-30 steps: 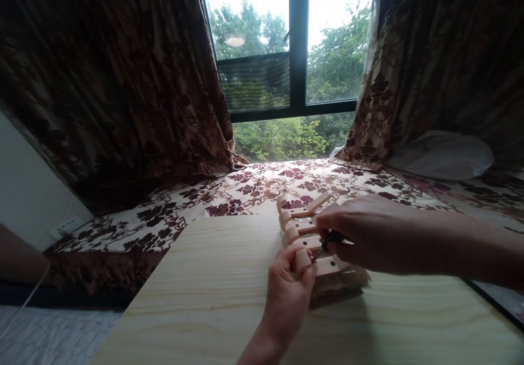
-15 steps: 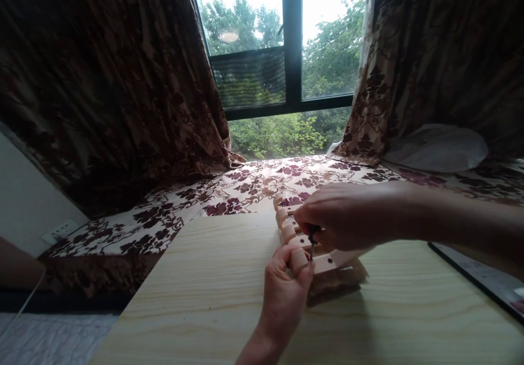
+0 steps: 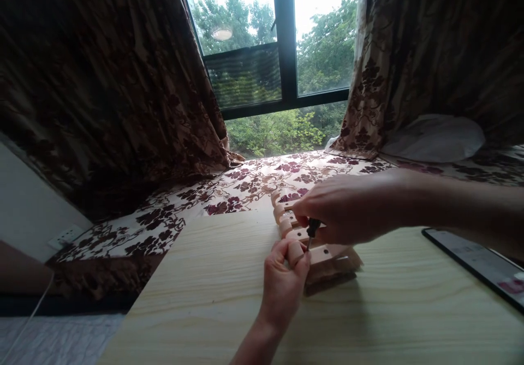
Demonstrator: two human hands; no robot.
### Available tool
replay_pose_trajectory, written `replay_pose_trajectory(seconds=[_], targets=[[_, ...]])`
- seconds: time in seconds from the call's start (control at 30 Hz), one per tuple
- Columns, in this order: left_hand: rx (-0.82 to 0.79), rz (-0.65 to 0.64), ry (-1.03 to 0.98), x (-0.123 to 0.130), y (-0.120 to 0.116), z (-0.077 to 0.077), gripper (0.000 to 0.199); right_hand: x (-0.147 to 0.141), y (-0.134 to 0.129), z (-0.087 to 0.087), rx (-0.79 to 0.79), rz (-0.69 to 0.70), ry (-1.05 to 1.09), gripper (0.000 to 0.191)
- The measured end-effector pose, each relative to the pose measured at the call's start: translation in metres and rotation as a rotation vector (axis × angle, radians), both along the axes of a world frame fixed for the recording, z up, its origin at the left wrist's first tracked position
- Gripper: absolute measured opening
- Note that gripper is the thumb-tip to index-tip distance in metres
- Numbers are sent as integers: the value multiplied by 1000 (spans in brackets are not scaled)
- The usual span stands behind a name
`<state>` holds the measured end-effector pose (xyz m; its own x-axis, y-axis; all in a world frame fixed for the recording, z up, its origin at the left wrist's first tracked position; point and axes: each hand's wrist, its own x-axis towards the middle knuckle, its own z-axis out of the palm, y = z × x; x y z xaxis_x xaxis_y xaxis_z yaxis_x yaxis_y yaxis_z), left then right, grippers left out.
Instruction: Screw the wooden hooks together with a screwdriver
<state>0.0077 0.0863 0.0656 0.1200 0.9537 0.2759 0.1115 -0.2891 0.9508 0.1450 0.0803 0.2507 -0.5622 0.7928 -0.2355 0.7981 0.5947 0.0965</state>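
A small wooden slatted piece (image 3: 319, 255) with rounded ends and dark screw heads stands on the pale wood tabletop (image 3: 196, 277). My left hand (image 3: 282, 283) is closed around one rounded wooden end at its near left corner. From above, my right hand (image 3: 347, 209) grips a screwdriver (image 3: 313, 228) by its dark handle. The metal shaft points down to the wood beside my left fingertips; the tip itself is hard to make out. Part of the wooden piece is hidden behind my right hand.
At the right edge lies a dark-framed tablet-like device (image 3: 478, 267). Behind the table is a ledge with a floral cloth (image 3: 245, 185), below a window between floral curtains (image 3: 368, 108). A white plastic bag (image 3: 438, 136) rests on the ledge at right.
The view has shifted slightly, showing more of the device at right. My right hand is raised a little, and more of the screwdriver's dark handle shows. Both hands keep their hold.
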Motion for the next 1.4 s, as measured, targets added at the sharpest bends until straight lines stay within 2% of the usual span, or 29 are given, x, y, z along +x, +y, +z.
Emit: replay_pose_trajectory(seconds=[0.13, 0.4, 0.57, 0.7, 0.9, 1.13, 1.27, 1.4], targets=[[2, 6, 0, 0, 0, 0, 8, 4, 1, -2, -53, 46, -21, 11], [-8, -29, 8, -2, -1, 1, 8, 7, 6, -3, -49, -29, -8, 14], [-42, -108, 3, -5, 1, 8, 10, 5, 10, -4, -13, 66, 0, 10], [-61, -147, -3, -7, 1, 10, 10, 0, 7, -5, 15, 65, -1, 12], [-73, -99, -25, -2, 0, 4, 14, -5, 1, -5, 14, 57, -5, 12], [-77, -26, -21, 1, -1, 1, 11, -1, 6, -5, -49, 40, -41, 13], [-72, -25, -22, 0, 0, 2, 10, -7, 4, -2, -35, -35, -66, 19], [-72, -44, -26, 0, 0, 2, 11, -6, 3, 3, -29, -69, -67, 12]])
